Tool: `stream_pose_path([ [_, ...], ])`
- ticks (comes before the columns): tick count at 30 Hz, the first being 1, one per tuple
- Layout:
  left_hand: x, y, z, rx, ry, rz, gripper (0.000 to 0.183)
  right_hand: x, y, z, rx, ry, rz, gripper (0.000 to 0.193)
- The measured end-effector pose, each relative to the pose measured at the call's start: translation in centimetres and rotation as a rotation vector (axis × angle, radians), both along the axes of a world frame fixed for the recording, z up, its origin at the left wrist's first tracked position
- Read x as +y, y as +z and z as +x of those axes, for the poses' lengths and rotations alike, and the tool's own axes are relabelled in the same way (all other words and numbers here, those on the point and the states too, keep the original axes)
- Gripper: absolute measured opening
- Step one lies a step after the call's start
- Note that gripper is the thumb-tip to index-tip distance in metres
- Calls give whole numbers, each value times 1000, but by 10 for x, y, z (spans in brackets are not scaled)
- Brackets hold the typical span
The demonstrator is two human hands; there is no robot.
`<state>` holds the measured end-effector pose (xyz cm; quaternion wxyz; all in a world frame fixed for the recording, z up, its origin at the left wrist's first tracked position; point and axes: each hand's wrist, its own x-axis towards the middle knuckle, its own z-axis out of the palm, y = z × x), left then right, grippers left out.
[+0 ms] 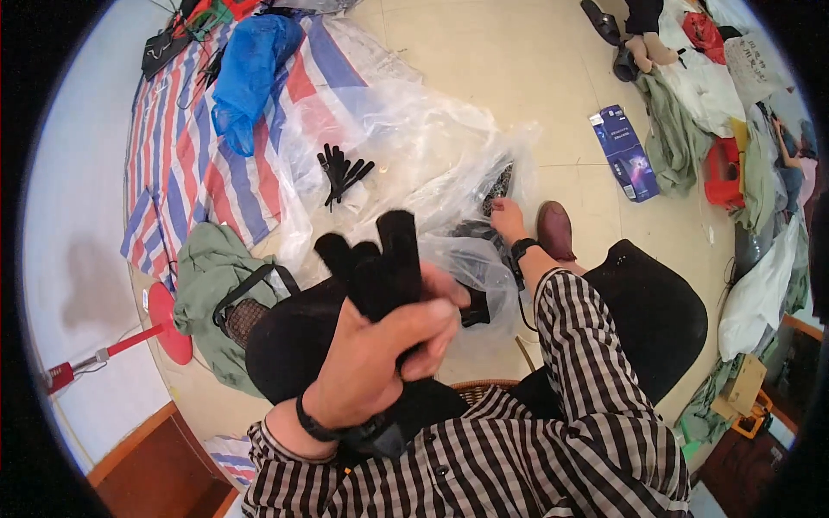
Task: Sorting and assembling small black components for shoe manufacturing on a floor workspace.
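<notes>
My left hand (380, 350) is closed round a black knit glove (380, 272), whose fingers point up and away from me. Further off, another black glove (343, 175) lies with its fingers spread on a clear plastic sheet (406, 129). My right hand (509, 220) reaches down at the sheet's right side, its fingers drawn together beside a dark speckled item (496, 186) partly covered by the plastic. What those fingers hold, if anything, is hidden. Black items (475, 306) lie under clear plastic between my knees.
A striped tarp (203, 164) carries a blue plastic bag (250, 78) at the left. Green cloth (220, 289) lies beside my left knee, near a red round base (168, 324). On the right are a dark blue box (623, 155), piled clothes (669, 138) and another person's feet (649, 52).
</notes>
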<state>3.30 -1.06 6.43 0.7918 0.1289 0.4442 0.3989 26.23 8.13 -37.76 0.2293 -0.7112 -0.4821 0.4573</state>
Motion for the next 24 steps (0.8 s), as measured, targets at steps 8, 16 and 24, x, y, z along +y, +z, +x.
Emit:
stream_pose_path([
  [8,2,-4,-5,-46,113,-68,13,-7,55,-52,-518,227,-79,27],
  [16,7,-10,-2,-58,76,-55,13,-1,19,-19,-381,203,63,23],
  [24,4,-5,-5,-19,36,-2,15,12,54,8,555,-284,-415,19],
])
